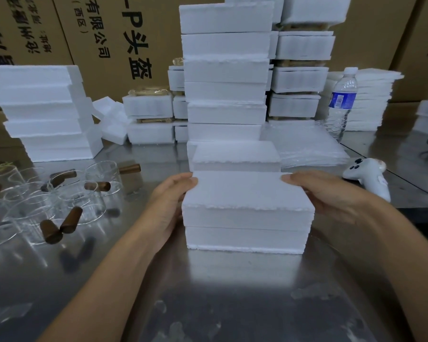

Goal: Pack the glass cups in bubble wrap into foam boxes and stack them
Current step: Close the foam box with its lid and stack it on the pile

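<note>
A closed white foam box [247,213] stands on the steel table [220,292] right in front of me, lid on. My left hand [168,206] grips its left side with the thumb on the lid's edge. My right hand [331,191] grips its right side the same way. Just behind it stands another closed foam box [236,156], at the foot of a tall stack of foam boxes [226,70]. Several clear glass cups with brown wooden handles [67,201] lie loose at the left. A pile of bubble wrap sheets [304,146] lies right of the stack.
More foam boxes are stacked at back left [42,112] and back right [302,75]. A water bottle [341,102] stands at the right beside a pile of foam lids [371,99]. A white controller [368,174] lies near my right hand. Cardboard cartons [109,33] line the back.
</note>
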